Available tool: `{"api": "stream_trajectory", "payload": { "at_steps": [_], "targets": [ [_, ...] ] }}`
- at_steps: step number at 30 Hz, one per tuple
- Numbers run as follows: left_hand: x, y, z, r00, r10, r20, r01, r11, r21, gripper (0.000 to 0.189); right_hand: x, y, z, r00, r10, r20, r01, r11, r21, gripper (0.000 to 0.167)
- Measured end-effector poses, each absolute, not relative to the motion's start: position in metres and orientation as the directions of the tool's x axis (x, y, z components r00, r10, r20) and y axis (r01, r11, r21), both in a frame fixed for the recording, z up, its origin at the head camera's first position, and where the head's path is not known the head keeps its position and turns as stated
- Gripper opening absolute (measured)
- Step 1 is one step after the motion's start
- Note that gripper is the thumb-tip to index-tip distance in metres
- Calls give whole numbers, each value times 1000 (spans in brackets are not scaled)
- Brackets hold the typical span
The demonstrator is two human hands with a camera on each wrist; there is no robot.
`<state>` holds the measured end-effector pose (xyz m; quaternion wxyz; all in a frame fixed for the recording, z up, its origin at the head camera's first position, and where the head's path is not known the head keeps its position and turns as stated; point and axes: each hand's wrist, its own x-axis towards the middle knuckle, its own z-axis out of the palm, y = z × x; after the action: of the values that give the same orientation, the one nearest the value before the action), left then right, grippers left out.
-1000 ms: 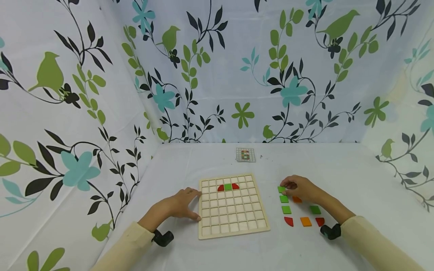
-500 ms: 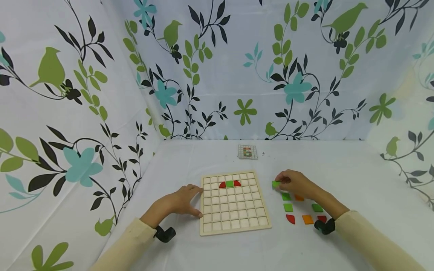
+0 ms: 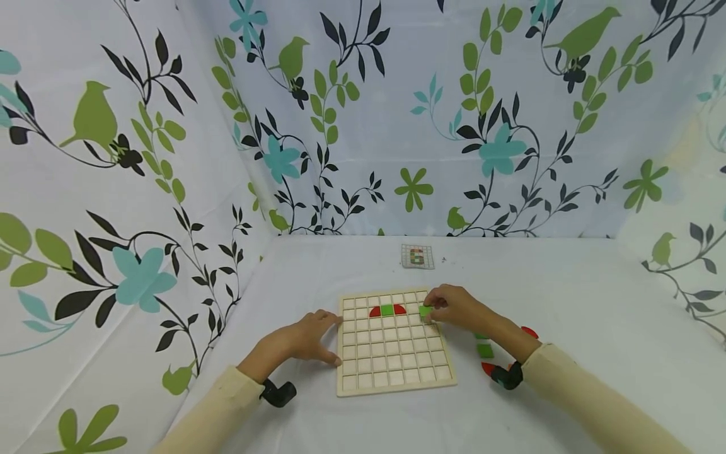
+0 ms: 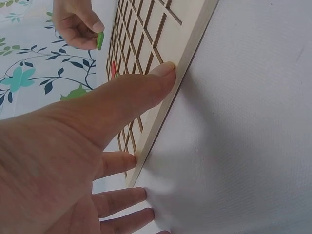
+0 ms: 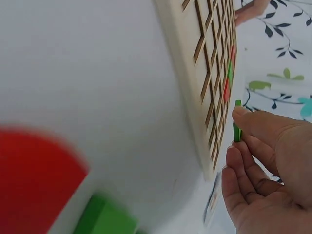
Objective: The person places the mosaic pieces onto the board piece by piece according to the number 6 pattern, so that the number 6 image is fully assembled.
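Observation:
A pale wooden grid board [image 3: 391,362] lies on the white cloth in the head view. My left hand [image 3: 306,337] rests at its left edge, thumb and fingers spread; in the left wrist view the thumb [image 4: 146,87] touches the rim. My right hand [image 3: 458,306] pinches a green square tile [image 3: 425,311] between thumb and fingers, over the board's upper right part. In the right wrist view that green tile [image 5: 237,129] stands edge-on, just above the board. In the board's second row sit a green square [image 3: 387,309] and two red quarter-round tiles [image 3: 399,309] beside it.
Behind the board lies a small pattern card [image 3: 416,256]. Loose tiles lie right of the board, among them a green square [image 3: 484,350] and a red quarter-round [image 3: 530,331], partly hidden by my right arm. A patterned curtain [image 3: 363,126] hangs behind.
My right hand has lifted the green square tile from the loose tiles and carried it left over the board. The left hand stays at the board's edge.

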<state>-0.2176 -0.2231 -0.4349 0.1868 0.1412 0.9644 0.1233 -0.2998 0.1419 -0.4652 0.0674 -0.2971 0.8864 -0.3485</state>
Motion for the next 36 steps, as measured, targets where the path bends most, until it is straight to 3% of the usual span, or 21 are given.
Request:
{"api": "stream_trajectory", "payload": {
  "at_steps": [17, 24, 36],
  "targets": [
    [-217, -223, -434, -890, 318, -327, 223, 929, 296, 93, -290, 70, -463, -755, -641, 138, -557, 516, -651, 21],
    [-218, -224, -436, -892, 310, -328, 215, 931, 296, 93, -287, 54, -464, -756, -646, 106, -536, 518, -666, 20],
    [-220, -225, -441, -896, 305, -323, 216, 934, 283, 94, -290, 39, -461, -728, -682, 73, -580, 555, -596, 12]
  ]
}}
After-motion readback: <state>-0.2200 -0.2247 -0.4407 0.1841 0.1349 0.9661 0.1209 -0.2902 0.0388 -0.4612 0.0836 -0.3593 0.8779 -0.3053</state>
